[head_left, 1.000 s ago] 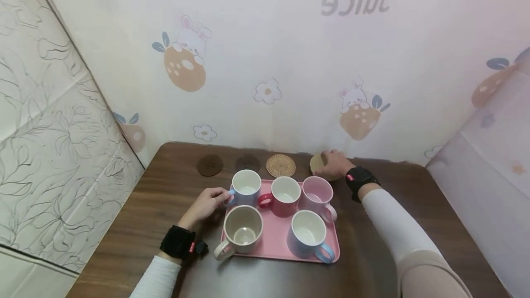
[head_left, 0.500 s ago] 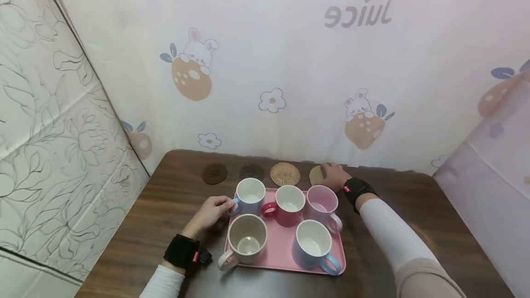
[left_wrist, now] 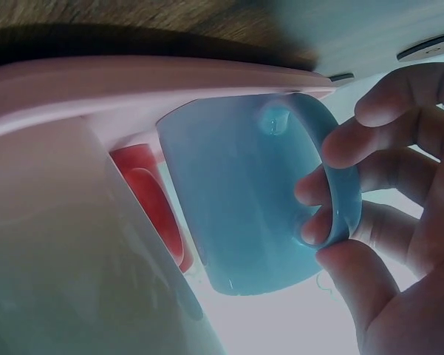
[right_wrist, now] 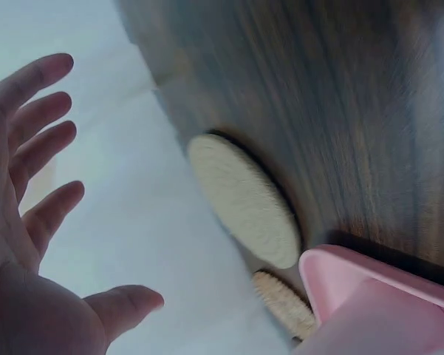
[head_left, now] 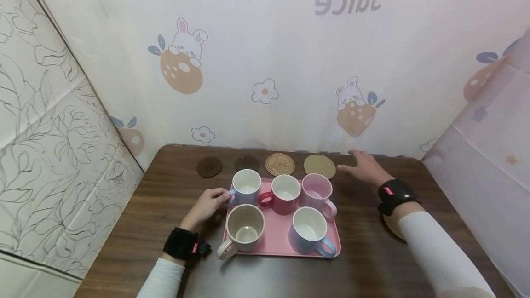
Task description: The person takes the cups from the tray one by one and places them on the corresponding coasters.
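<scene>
The light blue mug [head_left: 246, 186] sits at the back left corner of the pink tray [head_left: 281, 239], and the left hand [head_left: 207, 204] has its fingers [left_wrist: 332, 185] curled round the blue handle (the wrist view shows fingertips hooked through the loop and the thumb underneath). Right next to it in the back row there's a red mug [head_left: 284, 193] and then a pink mug [head_left: 318, 193], with a beige mug [head_left: 244, 230] and a second blue mug [head_left: 308, 236] in the front row. Behind the tray, along the wall, four coasters lie in a line: two dark ones [head_left: 209, 167], a woven coaster [head_left: 279, 164] and a pale round coaster [head_left: 319, 166]. The right hand [head_left: 364, 168] is just to the right of that pale coaster, fingers [right_wrist: 37, 118] spread apart and straight, holding nothing and not touching it. Another coaster [head_left: 392, 226] peeks out from under the right forearm. Everything's on a dark wooden table [head_left: 136, 215].
</scene>
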`<state>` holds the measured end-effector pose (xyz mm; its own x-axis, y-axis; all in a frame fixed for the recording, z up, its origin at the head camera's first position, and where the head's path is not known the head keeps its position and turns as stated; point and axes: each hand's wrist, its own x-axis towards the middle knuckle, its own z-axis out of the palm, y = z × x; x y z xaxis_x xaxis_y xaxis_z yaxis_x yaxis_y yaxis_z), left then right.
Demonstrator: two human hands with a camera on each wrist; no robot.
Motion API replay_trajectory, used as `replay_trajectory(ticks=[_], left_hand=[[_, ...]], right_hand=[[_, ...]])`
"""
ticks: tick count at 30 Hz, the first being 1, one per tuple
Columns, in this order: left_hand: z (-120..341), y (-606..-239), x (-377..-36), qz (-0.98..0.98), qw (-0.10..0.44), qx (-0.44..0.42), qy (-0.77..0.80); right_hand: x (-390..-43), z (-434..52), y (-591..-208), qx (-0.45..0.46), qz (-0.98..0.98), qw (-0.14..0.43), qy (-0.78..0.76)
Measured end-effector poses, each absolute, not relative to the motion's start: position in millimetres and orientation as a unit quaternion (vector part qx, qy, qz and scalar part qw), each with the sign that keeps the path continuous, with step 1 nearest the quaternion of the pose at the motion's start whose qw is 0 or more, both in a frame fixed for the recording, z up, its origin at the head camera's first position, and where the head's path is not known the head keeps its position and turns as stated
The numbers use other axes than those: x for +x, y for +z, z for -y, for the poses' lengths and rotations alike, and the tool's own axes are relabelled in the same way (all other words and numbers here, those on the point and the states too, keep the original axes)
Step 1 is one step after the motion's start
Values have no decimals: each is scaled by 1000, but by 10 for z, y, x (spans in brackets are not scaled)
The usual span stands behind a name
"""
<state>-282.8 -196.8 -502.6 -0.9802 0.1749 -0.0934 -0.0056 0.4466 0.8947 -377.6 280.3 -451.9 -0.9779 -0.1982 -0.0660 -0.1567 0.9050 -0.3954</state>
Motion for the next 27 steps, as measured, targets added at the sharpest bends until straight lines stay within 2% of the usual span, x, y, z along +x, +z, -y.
replay_trajectory(ticks=[7, 14, 27], left_hand=[[1956, -5049, -2821, -840, 85, 66, 531], [1974, -5051, -2822, -842, 73, 66, 530], [1971, -5042, -2829, -838, 78, 72, 535]], right_hand=[[-3220, -3085, -4306, -54, -978, 55, -192], [-2770, -3102, -4162, -55, -977, 57, -197], [-2265, -3142, -4368, -38, -976, 57, -205]])
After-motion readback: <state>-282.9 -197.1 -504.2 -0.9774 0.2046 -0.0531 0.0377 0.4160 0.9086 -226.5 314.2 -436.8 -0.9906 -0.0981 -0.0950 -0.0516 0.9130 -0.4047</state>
